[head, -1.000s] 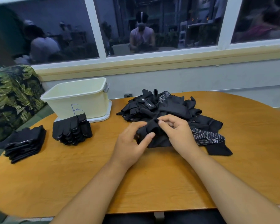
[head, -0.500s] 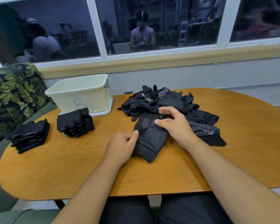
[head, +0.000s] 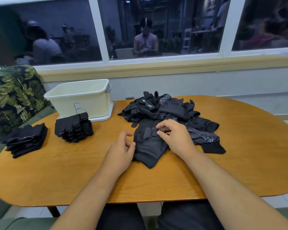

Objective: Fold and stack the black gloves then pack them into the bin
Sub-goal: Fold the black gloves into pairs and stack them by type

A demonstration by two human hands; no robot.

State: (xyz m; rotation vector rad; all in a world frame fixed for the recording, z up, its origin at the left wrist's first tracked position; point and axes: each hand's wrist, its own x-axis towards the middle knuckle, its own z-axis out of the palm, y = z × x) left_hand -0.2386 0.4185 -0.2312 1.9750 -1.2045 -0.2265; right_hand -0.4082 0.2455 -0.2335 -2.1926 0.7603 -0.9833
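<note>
One black glove [head: 146,146] lies flat on the wooden table [head: 73,176], cuff toward me, pulled out from a loose pile of black gloves [head: 170,110] behind it. My right hand [head: 176,136] rests on the glove and pinches its fabric near the fingers with thumb and fingertips. My left hand [head: 121,150] sits beside the glove's left edge, fingers loosely curled, thumb just touching the fabric and gripping nothing. A cream bin [head: 83,98] marked with a blue "B" stands at the back left. Two stacks of folded gloves lie left of me, one [head: 73,128] in front of the bin and one [head: 27,140] near the table's left end.
The bin stands on a white lid [head: 106,116]. A dotted glove and a black cuff [head: 213,146] stick out at the pile's right. A leaf-patterned sofa [head: 12,93] is beyond the table's left end. A window wall runs behind the table.
The glove has been drawn out of the pile toward me and laid flat. My left hand has let go and slid to its left edge; my right hand moved onto its finger end.
</note>
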